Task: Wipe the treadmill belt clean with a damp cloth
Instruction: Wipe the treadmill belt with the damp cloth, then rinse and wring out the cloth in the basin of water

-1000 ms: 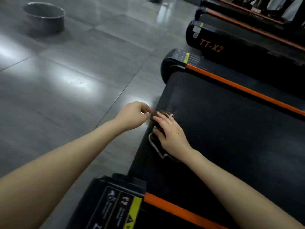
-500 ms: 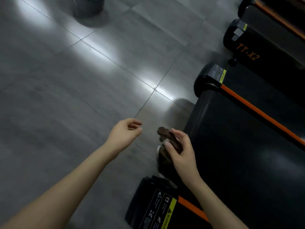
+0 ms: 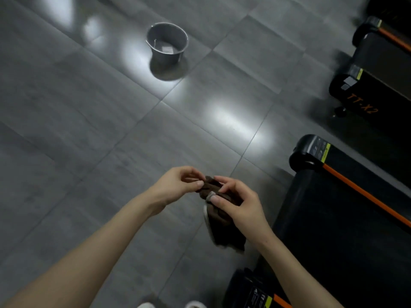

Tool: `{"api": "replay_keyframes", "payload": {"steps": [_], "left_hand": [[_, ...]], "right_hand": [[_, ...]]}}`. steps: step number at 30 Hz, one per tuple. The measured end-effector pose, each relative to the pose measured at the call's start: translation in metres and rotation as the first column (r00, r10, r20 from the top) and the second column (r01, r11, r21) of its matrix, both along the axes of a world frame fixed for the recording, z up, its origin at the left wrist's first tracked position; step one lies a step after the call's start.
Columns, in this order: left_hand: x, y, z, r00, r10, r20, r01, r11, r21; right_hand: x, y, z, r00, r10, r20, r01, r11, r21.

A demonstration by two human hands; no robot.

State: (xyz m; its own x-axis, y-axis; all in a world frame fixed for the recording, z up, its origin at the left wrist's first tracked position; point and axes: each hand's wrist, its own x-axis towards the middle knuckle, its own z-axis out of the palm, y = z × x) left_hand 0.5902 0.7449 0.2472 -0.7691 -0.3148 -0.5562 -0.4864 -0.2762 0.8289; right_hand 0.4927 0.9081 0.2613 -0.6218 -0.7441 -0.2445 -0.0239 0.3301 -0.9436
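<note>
We hold the dark brown cloth (image 3: 224,232) in the air over the grey tiled floor (image 3: 89,130), just left of the treadmill belt (image 3: 333,230) and not touching it. It is bunched, with a pale hem showing along its left edge, and its lower end hangs loose below our right hand (image 3: 242,205). That hand curls round the middle of the cloth, with the thumb pressed on the pale hem. Our left hand (image 3: 175,185) pinches the top end of the cloth between thumb and forefinger; its other fingers are bent in behind.

The belt is black and matte, with an orange strip (image 3: 364,196) along its far side and a yellow-edged warning label (image 3: 260,298) on the near end cap. Beyond it stands a second treadmill (image 3: 367,101) marked TT-X2 in orange. Well apart from us, a grey metal bucket (image 3: 166,42) stands upright on the floor. The toes of our pale shoes (image 3: 195,304) show at the bottom edge.
</note>
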Motion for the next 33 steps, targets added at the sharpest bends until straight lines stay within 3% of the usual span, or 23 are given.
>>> {"api": "replay_keyframes", "payload": {"steps": [9,13,18,26,33], "left_hand": [[-0.116,-0.142,0.042,0.981,0.183,0.069,-0.168,0.969,-0.18],[-0.182,-0.23,0.05,0.961,0.262,0.086,-0.243,0.952,-0.188],[-0.254,-0.328,0.045,0.909,0.407,0.089,-0.389,0.906,-0.167],[-0.358,-0.482,0.041,0.85,0.523,0.066,-0.509,0.846,-0.158],[-0.442,-0.595,0.03,0.828,0.551,0.105,-0.528,0.828,-0.189]], "right_hand": [[-0.11,-0.156,0.024,0.964,0.166,-0.21,-0.163,0.986,0.029],[-0.185,-0.252,0.021,0.914,0.254,-0.315,-0.259,0.966,0.028],[-0.263,-0.363,0.011,0.812,0.356,-0.463,-0.346,0.932,0.109],[-0.369,-0.527,0.018,0.559,0.403,-0.724,-0.467,0.875,0.127],[-0.461,-0.646,0.005,0.527,0.42,-0.739,-0.494,0.859,0.135]]}}
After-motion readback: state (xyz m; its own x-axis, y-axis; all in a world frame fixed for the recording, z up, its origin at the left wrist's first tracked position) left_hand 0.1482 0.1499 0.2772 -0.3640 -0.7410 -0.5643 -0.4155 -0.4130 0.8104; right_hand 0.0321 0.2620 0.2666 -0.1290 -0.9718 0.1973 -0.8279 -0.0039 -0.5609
